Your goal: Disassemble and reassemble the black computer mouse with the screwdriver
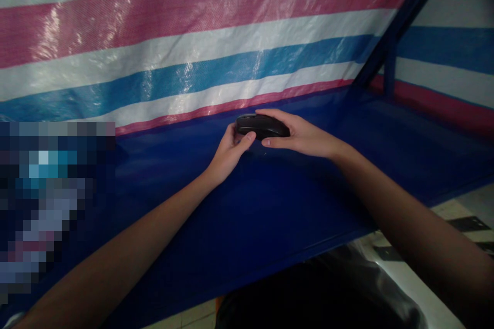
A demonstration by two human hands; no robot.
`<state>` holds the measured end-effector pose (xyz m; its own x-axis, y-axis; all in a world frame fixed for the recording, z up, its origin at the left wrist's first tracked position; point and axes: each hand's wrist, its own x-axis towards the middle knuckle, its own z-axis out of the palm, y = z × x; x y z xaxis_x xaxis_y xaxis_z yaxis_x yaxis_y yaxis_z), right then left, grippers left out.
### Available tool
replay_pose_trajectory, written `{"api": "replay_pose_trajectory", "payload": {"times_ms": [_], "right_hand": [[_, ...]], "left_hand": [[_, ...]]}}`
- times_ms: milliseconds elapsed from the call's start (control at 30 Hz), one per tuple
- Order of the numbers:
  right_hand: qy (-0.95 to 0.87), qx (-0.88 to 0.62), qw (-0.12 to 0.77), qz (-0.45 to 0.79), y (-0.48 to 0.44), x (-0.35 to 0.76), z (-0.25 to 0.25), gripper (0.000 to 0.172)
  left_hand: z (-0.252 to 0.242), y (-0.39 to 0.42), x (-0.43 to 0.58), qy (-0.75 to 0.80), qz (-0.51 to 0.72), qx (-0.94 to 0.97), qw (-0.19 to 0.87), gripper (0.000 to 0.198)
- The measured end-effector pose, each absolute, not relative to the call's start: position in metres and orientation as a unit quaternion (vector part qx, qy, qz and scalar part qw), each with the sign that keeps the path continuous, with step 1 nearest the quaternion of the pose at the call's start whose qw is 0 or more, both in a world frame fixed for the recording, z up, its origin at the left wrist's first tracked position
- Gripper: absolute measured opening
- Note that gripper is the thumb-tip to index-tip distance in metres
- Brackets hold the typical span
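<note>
The head view is showing one large woven plastic sheet, glossy and creased, rising behind everything in six bands: three whitish, two red, one blue; one smooth, dark-blue worktop is spreading before it, its fabric-like covering catching a dull sheen; one side panel with similar stripes is closing the right end. One blocky pixelated patch is hiding the left part; one black, shiny, crumpled mass is filling the bottom, its identity staying unclear; two dark-blue bars, one slanting and one short upright, are meeting the worktop's far right corner; two dark flat strips are lying on the pale floor. Two bare hands are sharing one rounded, smooth black computer mouse over the worktop's far middle: the right hand is wrapping its right end, grip narrowing around it between thumb and fingers; the left hand is gripping its left end, thumb pressing the near lower edge.
</note>
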<state>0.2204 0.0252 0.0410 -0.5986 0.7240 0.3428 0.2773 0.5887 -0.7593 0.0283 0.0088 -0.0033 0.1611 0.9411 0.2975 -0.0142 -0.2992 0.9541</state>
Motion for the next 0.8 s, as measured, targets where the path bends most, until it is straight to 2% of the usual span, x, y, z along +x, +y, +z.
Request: {"api": "replay_pose_trajectory", "payload": {"times_ms": [200,333,633,800], "right_hand": [[-0.855,-0.304,0.285,0.310,0.029,0.228,0.039,0.066],[-0.860,-0.305,0.292,0.287,0.028,0.227,0.037,0.065],[-0.856,-0.287,0.275,0.329,0.020,0.223,0.047,0.051],[-0.857,-0.283,0.276,0.332,0.019,0.221,0.047,0.051]], "left_hand": [[-0.001,0.009,0.027,0.375,0.509,0.610,0.479,0.064],[-0.001,0.008,0.027,0.379,0.510,0.606,0.477,0.062],[0.001,0.005,0.026,0.342,0.494,0.632,0.489,0.057],[0.001,0.006,0.025,0.335,0.486,0.641,0.491,0.057]]}}
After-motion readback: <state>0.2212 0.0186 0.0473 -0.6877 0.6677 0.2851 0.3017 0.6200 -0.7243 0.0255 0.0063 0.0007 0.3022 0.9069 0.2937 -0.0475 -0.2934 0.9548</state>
